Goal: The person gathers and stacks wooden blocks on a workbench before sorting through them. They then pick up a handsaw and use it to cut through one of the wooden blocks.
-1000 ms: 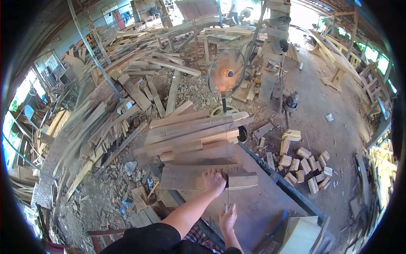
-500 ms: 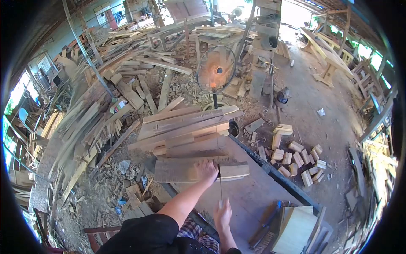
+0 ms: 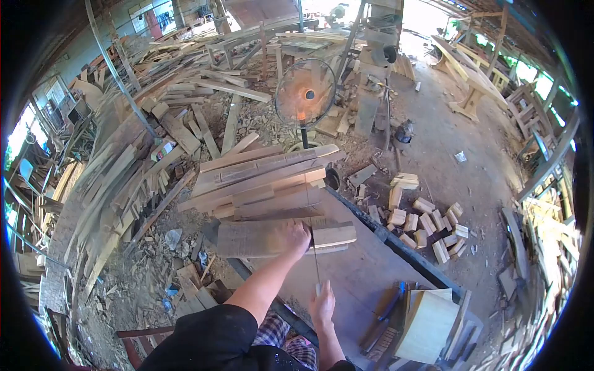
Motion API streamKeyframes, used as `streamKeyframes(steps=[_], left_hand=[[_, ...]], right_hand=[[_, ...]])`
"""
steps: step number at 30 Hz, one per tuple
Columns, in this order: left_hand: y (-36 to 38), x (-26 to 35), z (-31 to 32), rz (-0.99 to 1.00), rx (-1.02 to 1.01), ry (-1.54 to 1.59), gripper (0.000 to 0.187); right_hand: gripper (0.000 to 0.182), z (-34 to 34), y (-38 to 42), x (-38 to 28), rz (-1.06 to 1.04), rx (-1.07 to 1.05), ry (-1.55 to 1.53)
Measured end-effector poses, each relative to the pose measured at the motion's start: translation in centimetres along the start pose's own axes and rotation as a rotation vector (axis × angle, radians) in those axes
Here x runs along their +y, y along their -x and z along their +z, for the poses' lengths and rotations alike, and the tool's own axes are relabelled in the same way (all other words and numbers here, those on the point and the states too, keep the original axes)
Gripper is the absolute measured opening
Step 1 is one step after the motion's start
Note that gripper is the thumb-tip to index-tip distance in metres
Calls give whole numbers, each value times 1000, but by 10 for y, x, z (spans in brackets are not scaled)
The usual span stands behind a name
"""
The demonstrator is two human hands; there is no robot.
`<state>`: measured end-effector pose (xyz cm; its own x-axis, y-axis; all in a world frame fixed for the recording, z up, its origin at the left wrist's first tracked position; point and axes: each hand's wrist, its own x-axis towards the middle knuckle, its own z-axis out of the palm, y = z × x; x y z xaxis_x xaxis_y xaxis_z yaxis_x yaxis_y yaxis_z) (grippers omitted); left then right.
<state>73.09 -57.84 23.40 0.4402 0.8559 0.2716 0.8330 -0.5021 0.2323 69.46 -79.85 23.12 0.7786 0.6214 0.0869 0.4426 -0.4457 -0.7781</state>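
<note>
A thick wooden board (image 3: 250,240) lies across the workbench (image 3: 362,272). My left hand (image 3: 297,238) presses on it from above, fingers curled, close to a thin blade (image 3: 317,266). That blade looks like a handsaw seen edge-on and runs away from me across the wood. Low in the view, my right hand (image 3: 322,302) is closed around its near end; the handle is mostly hidden. Just right of the blade is a paler length of wood (image 3: 335,233). Several stacked planks (image 3: 266,179) lie beyond the board.
A round fan (image 3: 307,94) stands behind the planks. Cut wooden blocks (image 3: 427,222) are piled on the ground at right. A blue-tipped tool (image 3: 391,303) and a pale flat panel (image 3: 426,326) sit at the bench's near right. Scrap timber (image 3: 117,191) covers the left side.
The view has shifted slightly, so the scene sits a little further left and higher. Both hands keep nearly the same places at the board and blade.
</note>
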Motion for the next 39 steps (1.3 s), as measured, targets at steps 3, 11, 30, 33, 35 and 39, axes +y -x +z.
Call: streamKeyframes(steps=[3, 11, 30, 33, 35, 39], left_hand=[[0, 4, -9, -7, -23, 10, 27], [1, -4, 6, 26, -6, 21, 25], [-5, 3, -5, -56, -44, -16, 26], [-5, 3, -11, -34, -83, -5, 27], [-6, 1, -7, -31, -66, 9, 27], [-5, 0, 1, -43, -28, -2, 24]], right_hand=[[23, -12, 25, 5, -8, -22, 2], [22, 3, 11, 3, -1, 13, -35], [22, -28, 60, 29, -3, -23, -28], [21, -41, 74, 24, 88, -76, -9], [22, -28, 35, 21, 34, -82, -48], [27, -5, -14, 7, 17, -44, -4]])
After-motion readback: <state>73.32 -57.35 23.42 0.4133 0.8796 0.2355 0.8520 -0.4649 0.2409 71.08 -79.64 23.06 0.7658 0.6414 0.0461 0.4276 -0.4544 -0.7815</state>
